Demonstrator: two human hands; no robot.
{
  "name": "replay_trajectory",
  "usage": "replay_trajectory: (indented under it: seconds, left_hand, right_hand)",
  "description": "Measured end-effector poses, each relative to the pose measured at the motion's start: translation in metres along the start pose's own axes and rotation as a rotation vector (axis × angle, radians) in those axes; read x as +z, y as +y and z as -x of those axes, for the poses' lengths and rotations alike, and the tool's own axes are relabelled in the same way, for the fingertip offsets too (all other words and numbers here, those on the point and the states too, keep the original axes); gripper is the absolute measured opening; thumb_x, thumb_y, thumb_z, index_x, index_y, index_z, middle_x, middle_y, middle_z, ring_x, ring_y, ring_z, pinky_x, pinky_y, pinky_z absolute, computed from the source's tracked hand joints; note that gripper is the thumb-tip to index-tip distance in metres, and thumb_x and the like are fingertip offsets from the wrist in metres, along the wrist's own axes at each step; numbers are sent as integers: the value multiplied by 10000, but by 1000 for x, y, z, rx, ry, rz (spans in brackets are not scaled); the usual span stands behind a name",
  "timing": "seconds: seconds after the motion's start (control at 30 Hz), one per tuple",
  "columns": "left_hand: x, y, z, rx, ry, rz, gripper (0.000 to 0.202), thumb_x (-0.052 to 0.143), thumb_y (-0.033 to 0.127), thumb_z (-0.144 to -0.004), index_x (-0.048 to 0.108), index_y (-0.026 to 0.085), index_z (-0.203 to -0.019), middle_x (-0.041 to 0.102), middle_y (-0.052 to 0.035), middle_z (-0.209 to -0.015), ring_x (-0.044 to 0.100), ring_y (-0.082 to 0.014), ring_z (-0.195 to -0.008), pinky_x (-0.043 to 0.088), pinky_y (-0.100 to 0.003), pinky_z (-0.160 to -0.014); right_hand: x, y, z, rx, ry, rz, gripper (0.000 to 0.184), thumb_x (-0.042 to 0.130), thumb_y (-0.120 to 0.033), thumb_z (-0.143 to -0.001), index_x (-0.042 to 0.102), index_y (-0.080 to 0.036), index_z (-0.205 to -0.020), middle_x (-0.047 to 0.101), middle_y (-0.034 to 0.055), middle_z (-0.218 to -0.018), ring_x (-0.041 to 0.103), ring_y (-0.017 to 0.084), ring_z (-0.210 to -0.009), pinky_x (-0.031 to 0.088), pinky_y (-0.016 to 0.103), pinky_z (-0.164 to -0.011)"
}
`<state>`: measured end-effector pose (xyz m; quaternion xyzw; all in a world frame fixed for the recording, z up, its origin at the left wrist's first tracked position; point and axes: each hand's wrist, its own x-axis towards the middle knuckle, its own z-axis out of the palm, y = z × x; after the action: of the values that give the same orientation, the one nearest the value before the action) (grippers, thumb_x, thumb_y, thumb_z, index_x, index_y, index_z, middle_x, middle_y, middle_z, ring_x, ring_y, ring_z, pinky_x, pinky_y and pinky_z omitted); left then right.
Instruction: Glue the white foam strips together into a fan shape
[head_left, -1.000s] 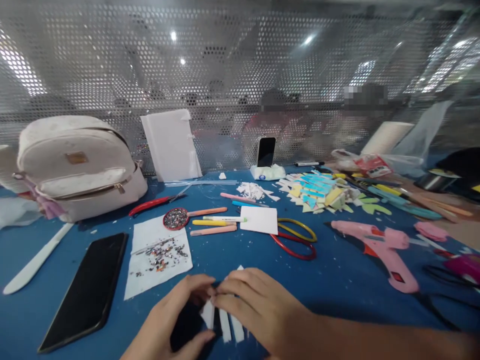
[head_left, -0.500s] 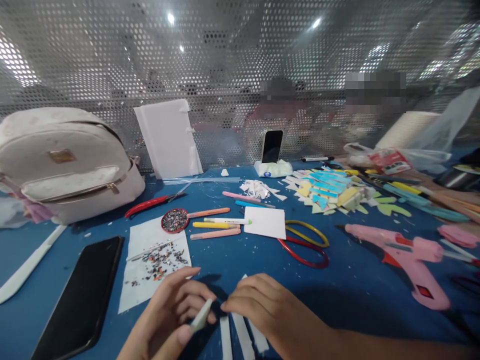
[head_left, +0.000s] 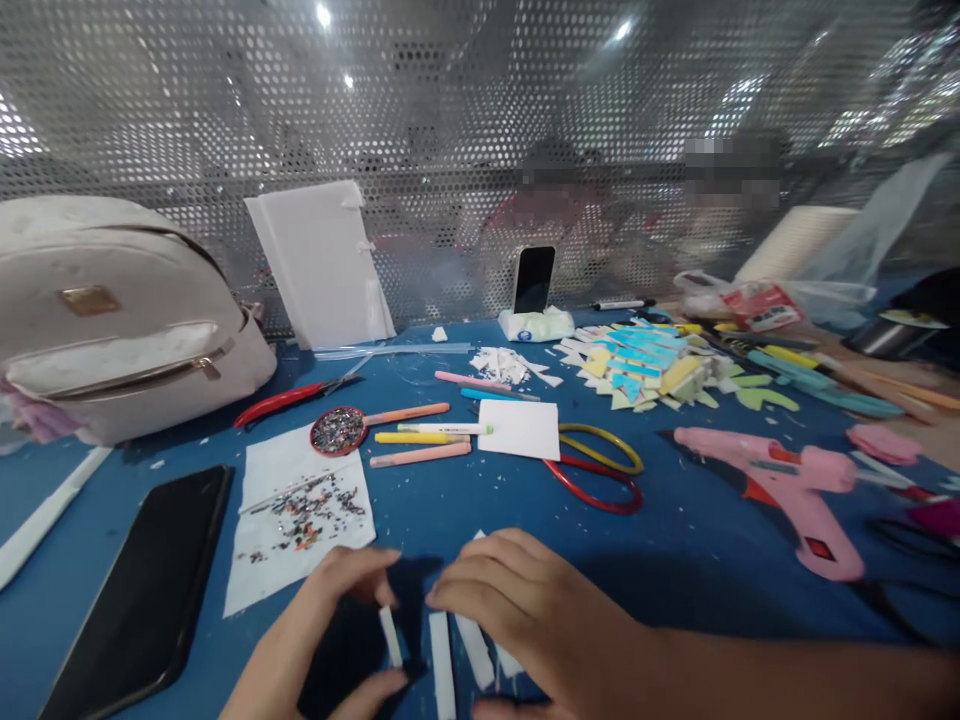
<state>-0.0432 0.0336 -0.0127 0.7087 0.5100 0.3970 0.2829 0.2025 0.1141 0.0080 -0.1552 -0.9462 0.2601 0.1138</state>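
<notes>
My left hand pinches a short white strip between thumb and fingertips, just above the blue table. Palm down, my right hand lies over several longer white strips, its fingers stretched to the left and its thumb apart. Part of these strips is hidden under that hand. Beyond my left hand, a white paper sheet carries small dark and orange glittery bits. A small red-rimmed dish of similar bits stands at the sheet's far edge.
A black phone lies at left, near a pale backpack. Markers, a white card and scissors lie mid-table. At right are a pink glue gun and a pile of coloured scraps.
My left hand has turned and lowered, tipping the short strip to a steeper angle. My right hand has stayed over the longer strips. The whole view has shifted slightly.
</notes>
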Motion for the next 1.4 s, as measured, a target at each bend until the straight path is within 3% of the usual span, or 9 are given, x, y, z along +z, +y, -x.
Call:
replay_trajectory:
  seconds: [0.13,0.27,0.43,0.63,0.83,0.97,1.1,1.23,1.4]
  left_hand:
    - [-8,0,-4,144,-131,-174,528,674,151,-872,485,390,-1303,679,29,-1030,684,-139,-908,556,-184,-839]
    - [-6,2,-9,170,-195,-154,398,551,64,-911,564,342,-1196,633,6,-1048,662,-117,-942,526,-153,-842]
    - [-3,1,-13,135,-197,-113,337,492,35,-912,579,287,-1118,604,-7,-1006,640,-111,-868,529,-180,-794]
    - [-5,2,-8,104,-118,-54,260,579,69,-890,563,279,-1042,625,25,-958,633,-108,-861,544,-188,-788]
    - [-8,2,-1,71,-156,35,340,588,134,-927,519,338,-1189,621,20,-1121,648,-118,-1001,587,-180,-829]
    - [-10,2,-1,106,-128,-7,357,619,160,-921,510,344,-1206,623,20,-1122,652,-108,-886,583,-163,-727]
    - [-12,1,-4,164,-101,-161,372,669,191,-895,506,329,-1200,633,-2,-1115,653,-157,-947,565,-244,-818]
    - [-13,-1,-3,138,-157,-209,408,668,192,-888,483,344,-1219,614,-11,-1175,616,-198,-1080,530,-314,-916]
    - [-10,-4,-1,104,-212,-207,394,646,189,-893,513,331,-1236,615,-36,-1179,608,-222,-1044,515,-340,-897]
  right_hand:
    - [1,-2,2,-23,-9,23,530,660,-396,-905,504,-148,-1346,608,125,-1319,512,271,-1189,323,424,-1044]
    - [1,-3,1,-44,4,66,501,659,-417,-901,535,-143,-1301,622,116,-1281,513,262,-1160,334,410,-1021]
    - [6,-8,-4,-70,142,142,473,644,-503,-896,585,-125,-1173,654,110,-1131,527,251,-1047,364,397,-942]
    - [-3,-19,-15,-36,81,178,380,705,-398,-864,581,-135,-1109,640,90,-1067,522,229,-955,382,367,-859]
    - [-17,-16,-29,-172,213,430,179,489,-194,-1005,540,-118,-1158,641,106,-1134,527,216,-1009,374,358,-908]
    - [-19,-15,-37,-220,232,533,253,325,-95,-1032,554,-129,-1135,639,99,-1088,545,204,-961,417,334,-859]
    - [-19,-17,-38,-124,103,380,197,442,-112,-994,538,-124,-1165,628,108,-1094,557,200,-958,453,322,-832]
    - [-22,-17,-37,-51,81,267,229,597,-199,-955,549,-138,-1170,628,112,-1167,561,213,-1041,452,342,-896]
    - [-23,-14,-41,47,69,282,559,773,-434,-826,551,-127,-1236,632,109,-1189,544,272,-1108,440,404,-918]
